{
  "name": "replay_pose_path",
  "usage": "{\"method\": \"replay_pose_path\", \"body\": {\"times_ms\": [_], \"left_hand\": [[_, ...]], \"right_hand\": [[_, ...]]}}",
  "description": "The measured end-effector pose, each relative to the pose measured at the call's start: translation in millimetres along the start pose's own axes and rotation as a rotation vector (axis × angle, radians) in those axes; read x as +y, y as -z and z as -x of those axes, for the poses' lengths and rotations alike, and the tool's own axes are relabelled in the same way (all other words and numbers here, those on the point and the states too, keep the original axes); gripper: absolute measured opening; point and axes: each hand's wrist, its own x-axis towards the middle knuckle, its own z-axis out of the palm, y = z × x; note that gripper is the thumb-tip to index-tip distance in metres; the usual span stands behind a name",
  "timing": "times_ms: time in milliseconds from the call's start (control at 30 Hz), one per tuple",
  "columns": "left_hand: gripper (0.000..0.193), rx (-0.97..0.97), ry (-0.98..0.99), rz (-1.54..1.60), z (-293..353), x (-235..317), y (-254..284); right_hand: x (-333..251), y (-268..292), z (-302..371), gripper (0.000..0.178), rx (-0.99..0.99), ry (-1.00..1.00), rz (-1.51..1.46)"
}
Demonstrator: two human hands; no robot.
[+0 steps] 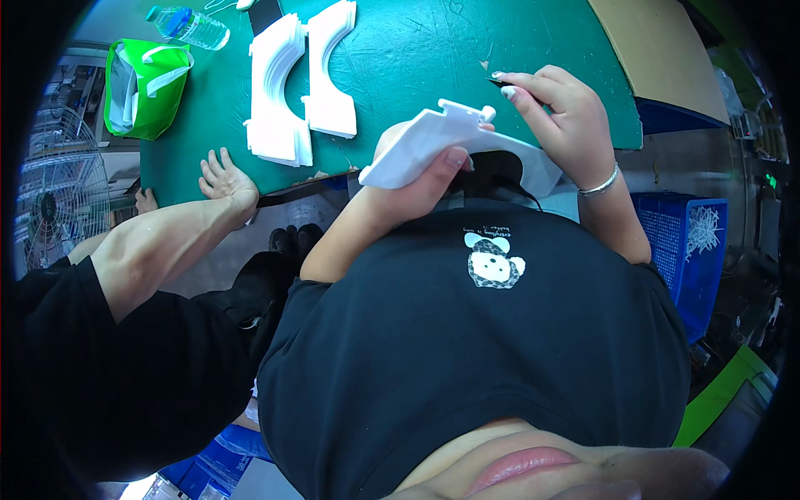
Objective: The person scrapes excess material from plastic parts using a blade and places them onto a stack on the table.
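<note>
My left hand (425,185) grips a white plastic panel (412,150) near its wider end, thumb on top. The panel has a curved cutout and small knobs along one edge, and it is tilted up off the table's near edge. Just right of it, my right hand (571,121) is raised, thumb and forefinger pinching a small dark thin tool (498,82); most of the tool is hidden by the fingers. Farther left on the green table (417,58) lie two stacks of similar white panels, a thicker stack (275,83) and a thinner stack (333,112).
A co-worker's hand (227,182) rests on the table's left edge. Behind it are a green bag (171,104) and a water bottle (196,29). A cardboard sheet (667,50) lies at the far right. Blue crates (704,275) holding white scraps stand at right, a fan (54,192) at left.
</note>
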Motion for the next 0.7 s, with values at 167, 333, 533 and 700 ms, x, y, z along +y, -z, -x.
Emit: {"method": "replay_pose_path", "body": {"times_ms": [167, 333, 533, 700], "left_hand": [[0.026, 0.139, 0.017, 0.151, -2.2, 0.5, -3.8], [0.026, 0.095, 0.032, 0.095, -1.3, -1.4, 2.2], [0.024, 0.06, -0.06, -0.061, -5.1, -13.0, 10.8], [0.023, 0.09, -0.056, -0.004, -10.9, -9.5, 15.1]], "right_hand": [[7.3, 2.8, 1.6, 0.021, -0.045, -0.018, -0.188], [11.4, 3.2, 3.0, 0.025, -0.079, -0.048, -0.283], [12.9, 3.5, 0.5, 0.027, -0.079, -0.028, -0.4], [15.1, -1.7, -7.1, 0.023, -0.083, -0.001, -0.495]]}}
